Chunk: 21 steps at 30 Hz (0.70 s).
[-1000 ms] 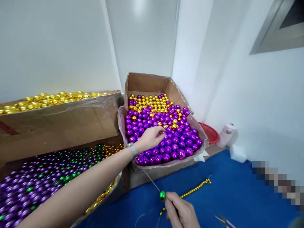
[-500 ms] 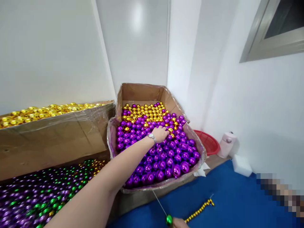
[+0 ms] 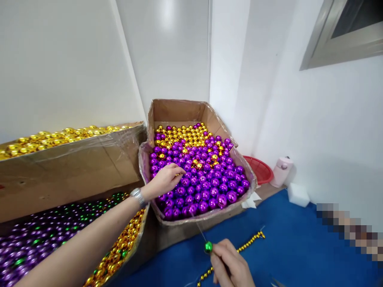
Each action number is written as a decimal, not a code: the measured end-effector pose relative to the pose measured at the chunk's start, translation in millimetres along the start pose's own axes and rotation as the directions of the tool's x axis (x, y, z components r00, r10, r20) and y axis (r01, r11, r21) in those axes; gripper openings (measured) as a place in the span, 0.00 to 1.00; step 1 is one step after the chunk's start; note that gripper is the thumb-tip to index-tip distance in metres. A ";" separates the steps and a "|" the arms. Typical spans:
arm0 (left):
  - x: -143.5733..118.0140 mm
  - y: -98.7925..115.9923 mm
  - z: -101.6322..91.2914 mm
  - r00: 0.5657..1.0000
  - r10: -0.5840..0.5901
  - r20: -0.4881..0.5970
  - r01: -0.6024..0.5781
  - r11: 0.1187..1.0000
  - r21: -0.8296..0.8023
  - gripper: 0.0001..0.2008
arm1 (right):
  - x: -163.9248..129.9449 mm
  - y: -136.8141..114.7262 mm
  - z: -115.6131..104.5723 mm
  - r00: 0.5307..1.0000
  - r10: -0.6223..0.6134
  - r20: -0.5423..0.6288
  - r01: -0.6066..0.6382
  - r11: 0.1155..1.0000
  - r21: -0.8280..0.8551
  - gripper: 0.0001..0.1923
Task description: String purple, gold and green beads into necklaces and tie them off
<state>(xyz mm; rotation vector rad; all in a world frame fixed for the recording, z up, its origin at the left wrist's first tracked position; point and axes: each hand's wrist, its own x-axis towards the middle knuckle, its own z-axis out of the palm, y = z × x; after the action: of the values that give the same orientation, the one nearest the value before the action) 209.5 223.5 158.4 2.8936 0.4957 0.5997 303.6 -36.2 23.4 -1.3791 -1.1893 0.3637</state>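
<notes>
Over the near left corner of the cardboard box (image 3: 179, 109) of purple and gold balls (image 3: 206, 187), the left hand (image 3: 166, 181) has its fingers drawn together, pinching something small among the purple ones. Lower down, above the blue surface (image 3: 299, 247), the right hand (image 3: 230, 267) pinches a thin needle (image 3: 200, 231) carrying a green ball (image 3: 208, 247), beside a gold bead string (image 3: 248, 242).

The box (image 3: 191, 113) stands behind the mat (image 3: 299, 247); two boxes (image 3: 72, 167) lie to its left, a basket (image 3: 260, 169) to its right.
</notes>
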 end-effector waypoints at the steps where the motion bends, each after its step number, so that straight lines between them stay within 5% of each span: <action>1: -11.1 7.0 0.4 1.000 -0.004 -0.028 0.002 0.997 -0.073 0.13 | 1.9 -5.4 -0.9 1.000 0.014 0.010 -0.014 1.000 0.022 0.18; 6: -43.5 27.4 8.1 0.969 -0.225 -0.099 0.142 0.839 -0.525 0.12 | 10.2 -25.8 -4.3 0.997 0.063 0.043 -0.066 0.996 0.061 0.17; 8: -49.3 33.3 8.7 0.933 -0.359 -0.018 0.228 0.630 -0.742 0.16 | 11.3 -31.7 -4.2 0.997 0.051 0.050 -0.054 0.997 0.057 0.17; 10: -56.5 42.2 7.1 0.903 -0.421 0.087 0.242 0.329 -0.913 0.20 | 10.5 -36.4 -4.2 0.998 0.034 0.058 -0.037 0.998 0.047 0.16; 13: -73.7 58.8 4.7 0.892 -0.423 0.160 0.190 0.028 -0.981 0.17 | 6.6 -39.3 -6.6 0.996 -0.034 0.087 0.037 0.999 -0.034 0.14; 21: -132.5 80.9 7.2 0.859 -0.455 0.236 0.176 -0.169 -0.970 0.15 | -10.2 -27.0 -16.8 0.938 -0.260 0.229 0.329 0.876 -0.352 0.13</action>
<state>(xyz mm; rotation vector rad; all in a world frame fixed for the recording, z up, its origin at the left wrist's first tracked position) 121.1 101.3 120.7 1.0845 0.4458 0.6951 301.4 -60.1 46.6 -1.4888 -1.6607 0.0281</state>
